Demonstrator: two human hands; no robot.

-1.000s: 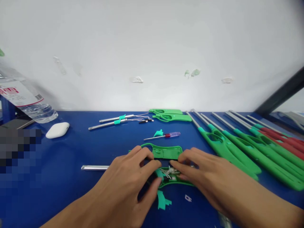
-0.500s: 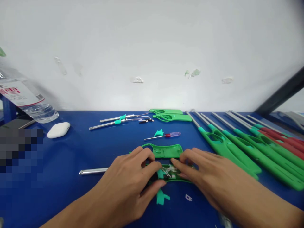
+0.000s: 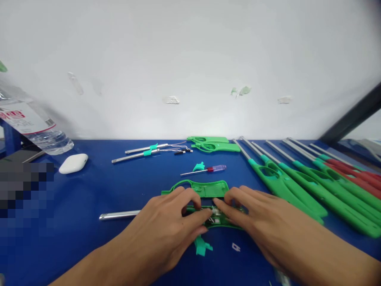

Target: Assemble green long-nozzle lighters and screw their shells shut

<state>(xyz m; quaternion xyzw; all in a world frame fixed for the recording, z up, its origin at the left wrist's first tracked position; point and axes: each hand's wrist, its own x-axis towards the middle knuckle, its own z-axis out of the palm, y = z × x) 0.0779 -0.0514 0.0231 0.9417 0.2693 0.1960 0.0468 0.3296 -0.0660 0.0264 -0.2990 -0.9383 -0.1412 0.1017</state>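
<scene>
An opened gas lighter lies between my hands; its lower green half-shell (image 3: 222, 226) holds wires and small parts, and its metal tube (image 3: 119, 215) points left. My left hand (image 3: 166, 230) is closed over the trigger end, with index finger and thumb at the wires inside. At the handle end, my right hand (image 3: 258, 214) grips the shell, fingers bent around it. Just behind lies the matching green half-shell (image 3: 210, 190), inner side up. A teal trigger piece (image 3: 202, 246) and a small white clip (image 3: 236, 247) rest in front. My fingers hide part of the inside.
Behind are a purple-handled screwdriver (image 3: 217, 168), another teal piece (image 3: 199, 166), metal tubes with wires (image 3: 135, 155) and green shells (image 3: 220, 147). Several assembled green lighters (image 3: 297, 186) and red ones (image 3: 354, 174) line the right. A white case (image 3: 74, 163) and water bottle (image 3: 50, 139) stand left.
My left index finger and thumb have shifted right, further over the wires inside the shell. The right hand stays nearly where it was.
</scene>
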